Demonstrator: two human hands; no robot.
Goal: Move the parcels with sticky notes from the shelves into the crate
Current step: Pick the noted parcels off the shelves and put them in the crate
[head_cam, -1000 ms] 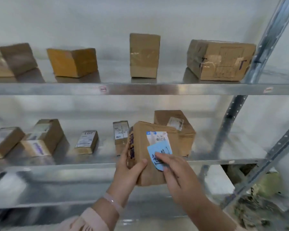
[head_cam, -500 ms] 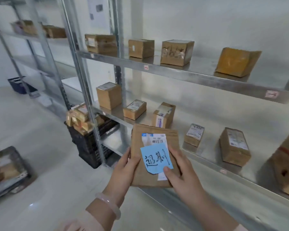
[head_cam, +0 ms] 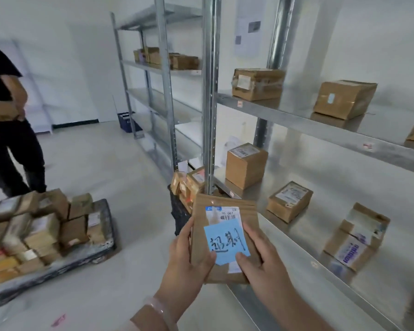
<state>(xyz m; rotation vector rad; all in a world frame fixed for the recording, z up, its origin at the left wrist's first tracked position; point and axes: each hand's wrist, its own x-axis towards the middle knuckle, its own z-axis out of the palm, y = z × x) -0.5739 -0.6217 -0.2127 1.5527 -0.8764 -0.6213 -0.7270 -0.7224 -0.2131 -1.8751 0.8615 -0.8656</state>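
Grey steel shelves (head_cam: 304, 115) ran along the right wall of the pale room, with brown cardboard boxes spaced out on two levels. A taped box (head_cam: 257, 83) and a squat box (head_cam: 344, 99) sat up top. A cube-shaped box (head_cam: 245, 164), a flat labelled box (head_cam: 288, 200) and a purple-printed box (head_cam: 355, 235) sat on the level below.

Out in front of the shelves, resting on nothing, a flat brown parcel (head_cam: 201, 218) was held upright between the person's two hands. A blue sticky note (head_cam: 225, 244) with dark handwriting covered the lower part of its white barcode label (head_cam: 225, 215). The left hand (head_cam: 189, 261) gripped the parcel's left edge, thumb laid over the front and fingers tucked behind. A pale bracelet (head_cam: 160, 309) sat on that wrist. The right hand (head_cam: 263, 266) gripped the right edge, its thumb pressed on the note's lower corner.

Just beyond the parcel, on the floor beside a shelf upright, stood a black crate (head_cam: 177, 209) with several small boxes poking out of the top. Off to the left a low dark trolley (head_cam: 86, 255) was heaped with parcels. Behind it another person in dark clothes (head_cam: 10, 144) stood carrying a box (head_cam: 0, 112). A blue basket (head_cam: 127, 121) sat by the far wall.
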